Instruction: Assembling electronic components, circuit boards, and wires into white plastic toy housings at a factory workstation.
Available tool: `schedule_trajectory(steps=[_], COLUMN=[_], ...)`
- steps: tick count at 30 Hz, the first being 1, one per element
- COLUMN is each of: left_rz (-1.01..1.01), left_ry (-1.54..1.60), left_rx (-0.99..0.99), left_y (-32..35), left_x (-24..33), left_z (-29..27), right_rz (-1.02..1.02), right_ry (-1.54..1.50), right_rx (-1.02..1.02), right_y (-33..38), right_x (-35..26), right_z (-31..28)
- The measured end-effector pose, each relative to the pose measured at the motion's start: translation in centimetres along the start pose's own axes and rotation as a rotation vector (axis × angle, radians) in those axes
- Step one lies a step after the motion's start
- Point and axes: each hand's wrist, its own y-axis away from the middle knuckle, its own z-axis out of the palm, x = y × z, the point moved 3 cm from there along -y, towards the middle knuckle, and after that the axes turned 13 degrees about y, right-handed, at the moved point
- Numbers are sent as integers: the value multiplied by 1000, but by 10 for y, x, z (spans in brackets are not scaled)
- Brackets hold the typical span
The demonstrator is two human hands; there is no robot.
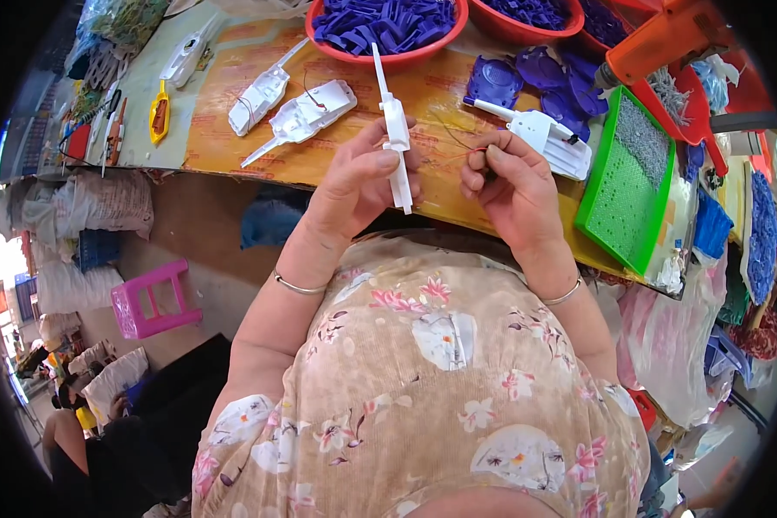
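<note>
The left hand (pixel 358 177) is clamped on a long white plastic part (pixel 396 129), thumb and fingers pinching its lower half so that it stands nearly upright just above the near edge of the bench (pixel 233 121). Just beside that part, to its right, the right hand (pixel 509 186) has its fingertips pressed together on thin wires (pixel 457 154), one red and one dark, that run across toward the white part. Both forearms rise from the lower edge, wrists bent back, each with one thin metal bangle. Beyond the white part, on the bench, lie two white toy hull shells (pixel 298 112) side by side to its left and one white assembled piece (pixel 544 138) to its right. Right of that sits one green tray (pixel 630 181) of small grey bits. Farthest from the white part stand red bowls (pixel 388 30) of blue plastic pieces; I count at least three.
</note>
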Motion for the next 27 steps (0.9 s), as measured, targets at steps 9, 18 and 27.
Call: schedule_trajectory(steps=[9,18,27], left_rz=[344,547,-39], left_ry=[-958,-1568,-734], left_rx=[267,132,78], left_y=[-8,-10,17], left_x=[-2,-7,-15], left_z=[14,21,49], right_rz=[-171,-120,-208], right_ry=[65,309,295], right_rx=[53,-7,-18], right_y=[7,5,5], right_x=[-6,-4,-4], right_z=[-12,-4,5])
